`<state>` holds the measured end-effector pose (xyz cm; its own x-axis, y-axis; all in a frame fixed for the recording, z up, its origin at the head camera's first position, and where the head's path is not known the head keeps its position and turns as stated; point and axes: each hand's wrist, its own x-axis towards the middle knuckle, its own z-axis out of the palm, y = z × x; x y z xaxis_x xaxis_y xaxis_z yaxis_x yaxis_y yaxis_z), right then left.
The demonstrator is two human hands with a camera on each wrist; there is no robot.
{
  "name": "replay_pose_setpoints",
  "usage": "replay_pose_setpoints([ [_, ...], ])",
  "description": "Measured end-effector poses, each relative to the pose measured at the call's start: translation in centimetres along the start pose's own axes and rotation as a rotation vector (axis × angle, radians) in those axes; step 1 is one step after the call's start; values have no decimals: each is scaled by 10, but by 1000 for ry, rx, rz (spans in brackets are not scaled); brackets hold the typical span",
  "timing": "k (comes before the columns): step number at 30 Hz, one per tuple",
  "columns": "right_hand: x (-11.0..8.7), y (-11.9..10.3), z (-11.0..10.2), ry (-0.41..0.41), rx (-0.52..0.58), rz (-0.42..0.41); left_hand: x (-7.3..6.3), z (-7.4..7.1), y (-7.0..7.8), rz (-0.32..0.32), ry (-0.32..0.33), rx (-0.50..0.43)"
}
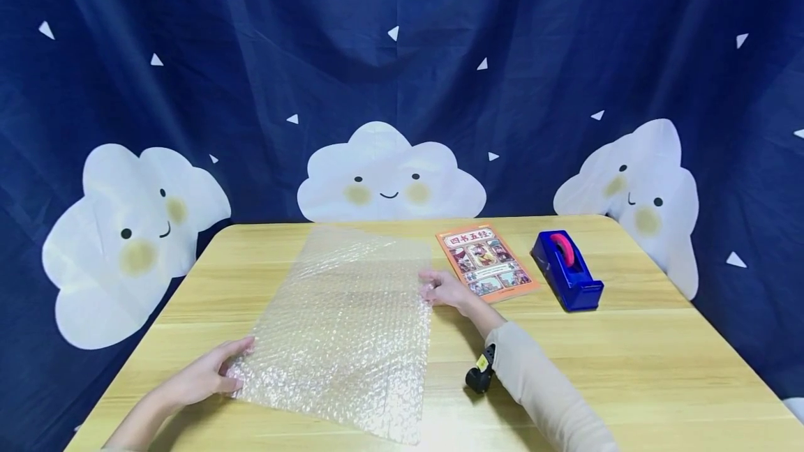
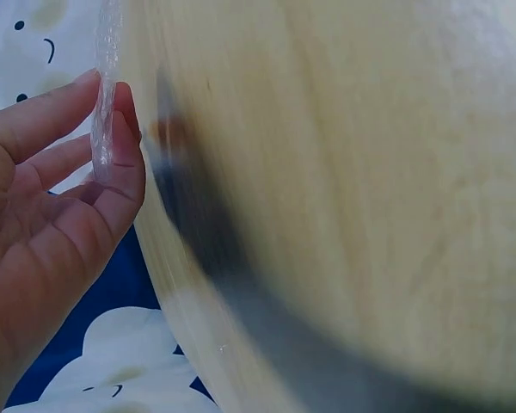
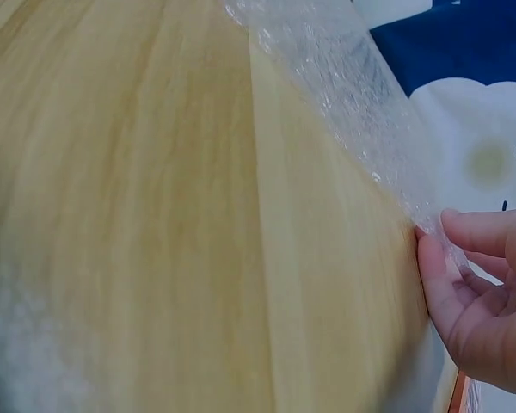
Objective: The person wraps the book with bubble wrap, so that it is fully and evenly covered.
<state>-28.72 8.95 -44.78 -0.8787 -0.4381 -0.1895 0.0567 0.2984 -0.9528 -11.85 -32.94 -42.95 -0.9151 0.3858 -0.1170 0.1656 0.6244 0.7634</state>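
A clear sheet of bubble wrap (image 1: 345,326) spreads over the left and middle of the wooden table. At its near left corner, my left hand (image 1: 199,374) pinches the edge between thumb and fingers; the left wrist view shows the film (image 2: 106,129) between them. My right hand (image 1: 449,290) pinches the sheet's right edge farther back, also seen in the right wrist view, where the wrap (image 3: 335,95) runs up from the fingers. Just beyond the right hand lies an orange illustrated book (image 1: 482,262), face up.
A blue tape dispenser (image 1: 568,274) with a red core stands right of the book. The wooden table (image 1: 641,368) has rounded far corners. Behind it hangs a dark blue curtain (image 1: 352,40) with cloud faces. A small black device (image 1: 480,370) is on the right wrist.
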Motion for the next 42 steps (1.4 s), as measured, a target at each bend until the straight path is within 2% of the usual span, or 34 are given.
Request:
replay_pose_setpoints([
  [5, -3, 3, -2, 12, -9, 55, 2, 1, 1, -14, 25, 49],
  [9, -5, 3, -3, 20, -25, 84, 3, 1, 1, 1, 29, 28],
  [12, -7, 2, -3, 29, -31, 93, 5, 0, 1, 11, 19, 15],
  [23, -15, 5, -1, 42, -38, 97, 6, -6, -4, -9, 58, 109],
  [33, -19, 7, -4, 48, -98, 106, 8, -7, -3, 15, 28, 72],
  [42, -22, 5, -4, 40, -128, 140, 8, -5, -3, 21, 35, 73],
])
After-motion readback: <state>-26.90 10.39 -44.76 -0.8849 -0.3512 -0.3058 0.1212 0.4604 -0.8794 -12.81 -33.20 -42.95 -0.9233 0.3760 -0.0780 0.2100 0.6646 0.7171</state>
